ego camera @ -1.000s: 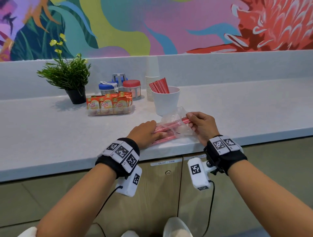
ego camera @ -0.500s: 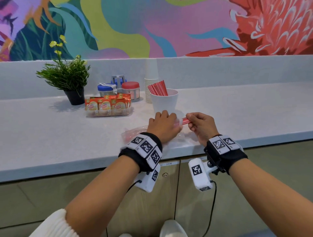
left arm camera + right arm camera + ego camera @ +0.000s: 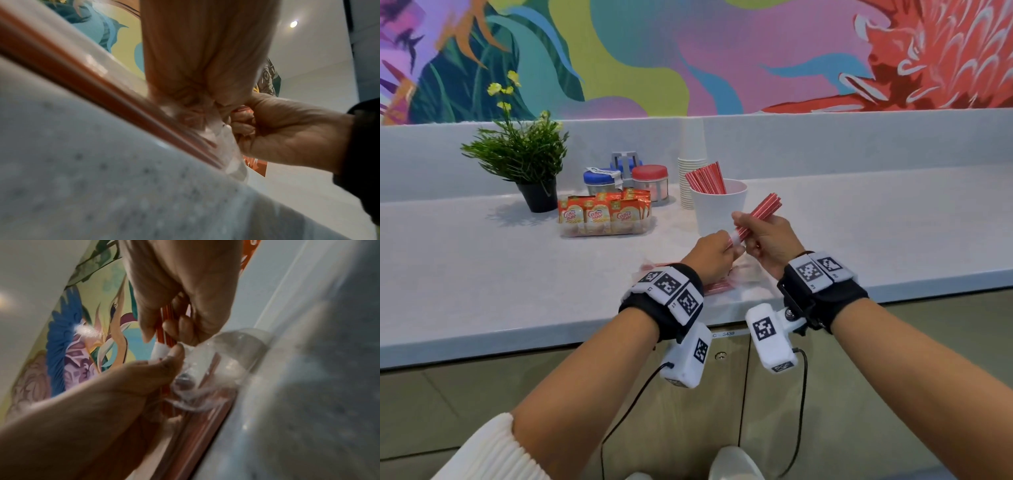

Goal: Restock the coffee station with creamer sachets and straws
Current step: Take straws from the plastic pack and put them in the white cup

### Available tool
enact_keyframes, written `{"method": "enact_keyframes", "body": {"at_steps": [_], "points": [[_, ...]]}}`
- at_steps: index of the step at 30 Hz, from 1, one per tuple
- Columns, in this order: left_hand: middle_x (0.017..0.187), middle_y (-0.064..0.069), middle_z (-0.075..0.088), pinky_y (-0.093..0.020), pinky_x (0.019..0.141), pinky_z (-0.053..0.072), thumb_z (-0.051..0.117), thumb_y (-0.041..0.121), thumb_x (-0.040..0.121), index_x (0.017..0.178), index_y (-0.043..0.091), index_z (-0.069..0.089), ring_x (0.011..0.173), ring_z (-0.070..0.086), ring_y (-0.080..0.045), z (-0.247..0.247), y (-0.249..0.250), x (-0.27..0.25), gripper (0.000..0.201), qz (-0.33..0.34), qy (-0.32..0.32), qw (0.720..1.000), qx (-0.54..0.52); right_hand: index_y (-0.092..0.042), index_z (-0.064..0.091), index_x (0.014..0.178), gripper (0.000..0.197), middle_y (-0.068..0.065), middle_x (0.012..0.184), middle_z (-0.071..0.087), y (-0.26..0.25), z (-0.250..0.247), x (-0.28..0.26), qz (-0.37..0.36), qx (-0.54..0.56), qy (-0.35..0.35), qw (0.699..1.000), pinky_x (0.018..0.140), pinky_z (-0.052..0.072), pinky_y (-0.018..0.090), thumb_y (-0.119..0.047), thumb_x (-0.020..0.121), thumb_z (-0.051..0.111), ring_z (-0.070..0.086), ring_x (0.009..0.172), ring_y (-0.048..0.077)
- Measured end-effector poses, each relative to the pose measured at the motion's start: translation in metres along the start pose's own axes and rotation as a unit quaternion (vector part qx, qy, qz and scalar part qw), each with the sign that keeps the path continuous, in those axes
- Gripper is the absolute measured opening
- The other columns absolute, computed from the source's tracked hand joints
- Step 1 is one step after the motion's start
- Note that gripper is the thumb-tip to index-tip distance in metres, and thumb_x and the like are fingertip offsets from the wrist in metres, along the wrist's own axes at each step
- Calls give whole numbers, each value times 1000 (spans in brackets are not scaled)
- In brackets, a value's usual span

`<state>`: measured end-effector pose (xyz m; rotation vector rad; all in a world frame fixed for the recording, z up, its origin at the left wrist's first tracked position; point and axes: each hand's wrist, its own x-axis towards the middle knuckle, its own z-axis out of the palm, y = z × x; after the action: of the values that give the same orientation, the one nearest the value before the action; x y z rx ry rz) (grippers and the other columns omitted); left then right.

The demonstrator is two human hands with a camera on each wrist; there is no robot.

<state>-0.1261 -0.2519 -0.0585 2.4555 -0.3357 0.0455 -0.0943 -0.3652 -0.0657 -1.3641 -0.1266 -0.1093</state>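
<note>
Straw bundle held above the worktop (image 3: 482, 274)

The straw bundle (image 3: 760, 216) is gripped by right hand (image 3: 770, 243); its white-banded end is pinched by left hand (image 3: 714, 255) fingers (image 3: 174, 356).

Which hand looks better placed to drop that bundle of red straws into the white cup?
Right, probably. The right hand grips the bundle of red straws mid-length, just beside the white cup; the left hand only pinches its white-banded lower end.

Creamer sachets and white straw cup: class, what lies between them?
Bare countertop separates the creamer sachets from the white cup, seen in the head view.
</note>
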Motion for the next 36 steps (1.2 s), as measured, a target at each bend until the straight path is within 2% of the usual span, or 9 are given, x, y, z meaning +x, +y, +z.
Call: {"method": "enact_keyframes", "body": {"at_steps": [3,5,7,10,12,17,28,32,36], "points": [[102,-12,53,-31,85,37,37,29,100,100,8,49,96,50,-25,-3,-6,-1,25,-23,-24,999,24,-10,54,60,26,4,57,49,-7,1,11,-52,-65,66,994,34,30,14,-12,85,61,38,29,1],[113,-14,54,-47,102,33,26,38,99,97,17,47,113,47,-33,-5,-13,-2,30,-55,-22,996,66,-13,54,56,30,3,56,51,-12,-4,16,-82,-124,108,983,42,35,16,-13,85,60,45,37,3],[125,-16,48,-57,107,23,17,42,98,101,22,47,126,35,-38,-9,-17,-6,35,-94,-27,990,98,-15,53,54,32,0,57,53,-13,-8,17,-110,-190,120,968,52,38,20,-13,86,57,49,50,8],[144,-14,33,-47,108,19,19,36,101,138,24,31,136,25,-32,-11,-13,-18,41,-110,-61,984,128,-13,53,54,35,1,58,55,-7,-7,11,-129,-241,73,959,59,41,20,-12,89,52,51,55,10],[147,-13,33,-36,107,21,24,32,102,145,21,23,135,30,-29,-11,-8,-23,44,-85,-76,985,129,-12,54,60,32,3,60,57,-4,-3,7,-129,-223,41,965,57,43,19,-14,92,50,53,53,9],[147,-14,35,-35,109,21,26,34,102,144,15,25,135,32,-29,-12,-10,-19,46,-91,-102,982,131,-18,51,65,27,-1,50,50,-15,7,9,-152,-83,60,983,42,41,14,-23,91,57,44,36,2],[146,-11,38,-37,109,27,39,38,96,142,18,28,132,37,-29,-19,-10,-12,52,-112,-146,975,120,-15,47,58,33,-4,42,45,10,5,8,-118,-91,69,986,41,39,14,-19,87,62,41,33,2],[147,-9,38,-33,109,27,36,33,100,141,9,34,134,37,-24,-43,12,-5,48,-104,-201,964,138,-17,45,59,34,0,49,43,-11,10,13,-122,-82,73,986,41,36,16,-22,89,60,39,35,4],[148,-10,37,-33,113,24,36,24,101,141,6,35,136,34,-24,-72,32,15,45,-70,-161,976,131,-19,43,59,35,-7,41,41,-48,22,30,-147,-46,58,986,43,35,19,-24,89,60,37,37,6]]}}
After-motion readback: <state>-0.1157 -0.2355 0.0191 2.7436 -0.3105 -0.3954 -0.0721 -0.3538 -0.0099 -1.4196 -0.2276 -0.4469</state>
